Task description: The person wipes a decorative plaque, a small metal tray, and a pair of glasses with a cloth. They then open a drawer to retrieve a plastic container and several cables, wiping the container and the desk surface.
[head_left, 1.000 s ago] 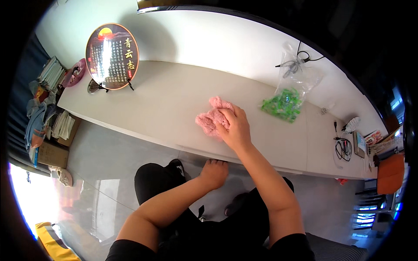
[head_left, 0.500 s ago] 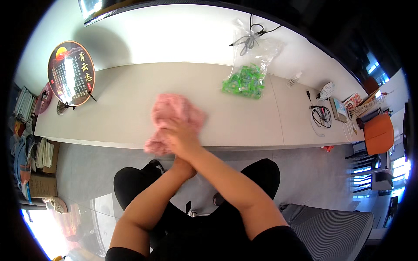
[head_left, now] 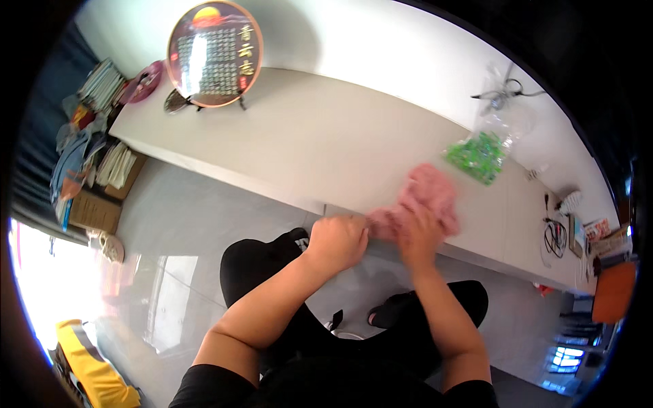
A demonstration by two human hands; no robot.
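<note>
A crumpled pink cloth [head_left: 428, 190] lies at the front edge of the long pale desk [head_left: 306, 129], partly hanging over it. My right hand [head_left: 420, 241] grasps its near side, fingers pressed into the folds. Beside the cloth's left end, my left hand [head_left: 338, 241] is closed in a fist at the desk's front edge, by a thin raised panel edge [head_left: 333, 209]. Whatever is inside that fist is hidden. Behind the cloth, a clear plastic bag of small green packets [head_left: 479, 156] rests near the wall.
An oval display plaque [head_left: 216, 64] stands on the desk's left part, next to a pink dish [head_left: 144, 83]. Coiled black cables [head_left: 554, 234] lie at the right. Books [head_left: 107, 88] and a cardboard box [head_left: 95, 211] are left of the desk. My knees are under its front edge.
My right hand and the cloth have moved right along the desk edge. My left hand has come out from under the right and closed at the edge. The view has turned.
</note>
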